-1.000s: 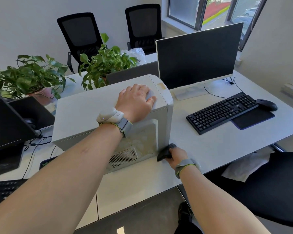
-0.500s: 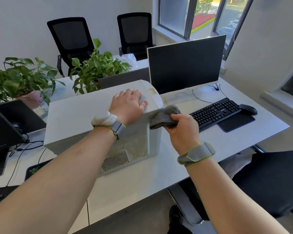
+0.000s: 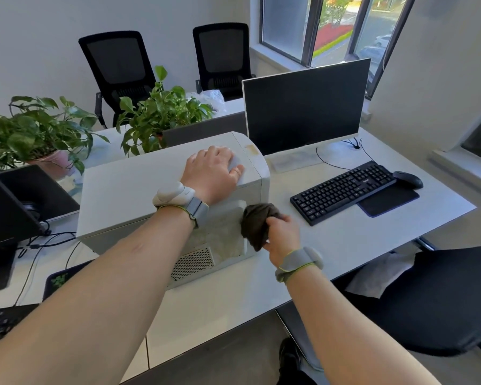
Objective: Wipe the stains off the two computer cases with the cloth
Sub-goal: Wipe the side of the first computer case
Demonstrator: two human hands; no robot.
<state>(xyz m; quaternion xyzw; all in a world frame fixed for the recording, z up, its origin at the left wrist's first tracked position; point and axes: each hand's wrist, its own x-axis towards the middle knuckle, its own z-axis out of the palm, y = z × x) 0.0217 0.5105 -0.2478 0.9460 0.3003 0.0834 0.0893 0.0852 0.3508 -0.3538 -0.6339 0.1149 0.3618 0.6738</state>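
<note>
A white computer case (image 3: 128, 190) lies on the white desk (image 3: 345, 237), its dusty, stained side panel facing me. My left hand (image 3: 214, 170) rests palm down on the case's top, near its front edge. My right hand (image 3: 281, 234) grips a bunched dark grey cloth (image 3: 256, 223) and holds it against the right end of the stained panel, above the vent grille. A second black case (image 3: 36, 190) stands behind on the left, partly hidden by a monitor.
A black monitor (image 3: 303, 107), keyboard (image 3: 342, 190), mouse (image 3: 407, 179) and mouse pad sit right of the case. Two potted plants (image 3: 161, 112) stand behind it. Another monitor (image 3: 3, 215) and cables lie at the left. A black chair (image 3: 433, 295) is at my right.
My right hand lifted the cloth from the desk by the case's lower corner up to its top edge, then brought it down onto the side panel. The left hand stayed on the case's top.
</note>
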